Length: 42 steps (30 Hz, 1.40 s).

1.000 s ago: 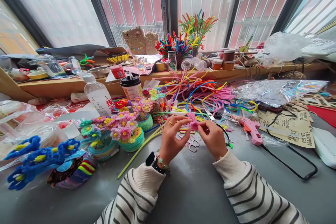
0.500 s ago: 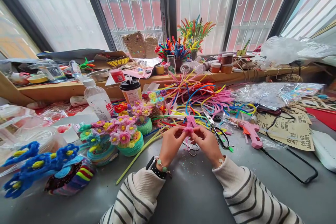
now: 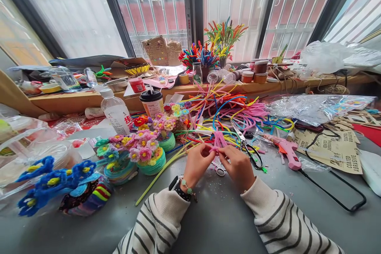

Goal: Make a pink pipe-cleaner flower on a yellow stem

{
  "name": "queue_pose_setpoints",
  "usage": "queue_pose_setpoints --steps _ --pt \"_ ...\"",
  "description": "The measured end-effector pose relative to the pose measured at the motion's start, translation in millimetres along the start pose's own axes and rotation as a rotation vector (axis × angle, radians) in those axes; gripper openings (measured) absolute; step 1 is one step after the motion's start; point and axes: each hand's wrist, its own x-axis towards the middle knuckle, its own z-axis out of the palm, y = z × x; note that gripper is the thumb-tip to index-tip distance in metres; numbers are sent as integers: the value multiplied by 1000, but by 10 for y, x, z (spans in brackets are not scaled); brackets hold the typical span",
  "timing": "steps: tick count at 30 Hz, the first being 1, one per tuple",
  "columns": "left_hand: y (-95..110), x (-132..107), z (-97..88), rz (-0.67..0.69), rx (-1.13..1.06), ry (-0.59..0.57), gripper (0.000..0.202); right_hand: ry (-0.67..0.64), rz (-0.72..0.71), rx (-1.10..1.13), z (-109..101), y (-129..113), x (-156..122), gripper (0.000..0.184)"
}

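Note:
My left hand [image 3: 196, 163] and my right hand [image 3: 238, 166] meet over the grey table [image 3: 220, 214], both pinched on a small bundle of pink pipe cleaners [image 3: 219, 141] that sticks up between the fingertips. Just beyond my hands lie small scissors [image 3: 219, 170] and larger black-handled scissors [image 3: 250, 151]. A loose heap of coloured pipe cleaners [image 3: 229, 113] spreads behind them. A long green stem [image 3: 160, 174] lies on the table to the left of my left hand.
Pipe-cleaner flower pots [image 3: 143, 151] and blue flowers [image 3: 50, 178] stand at the left. A water bottle [image 3: 116, 113] and a lidded cup [image 3: 151, 103] are behind them. A pink glue gun [image 3: 285, 151] with a black cord [image 3: 336, 198] lies right, beside sandpaper sheets [image 3: 330, 147].
My hands have drawn closer together and the fingers have shifted on the pink bundle, which now stands more upright. The view has shifted slightly.

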Motion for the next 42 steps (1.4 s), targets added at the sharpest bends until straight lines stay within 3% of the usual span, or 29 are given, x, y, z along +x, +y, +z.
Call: queue_pose_setpoints --steps 8,19,21,28,42 --pt "27 -11 10 52 32 -12 15 46 -23 81 -15 17 35 20" --pt "27 -11 38 -96 -234 -67 12 63 -67 -46 -30 7 25 18" --pt "37 -14 25 -76 -228 -56 13 31 -22 64 -64 1 47 17" --pt "99 -8 -33 -26 -174 -157 21 -121 383 671 -160 67 124 22" --pt "166 -8 -96 -89 -655 -259 13 -217 813 1454 -222 71 149 11"
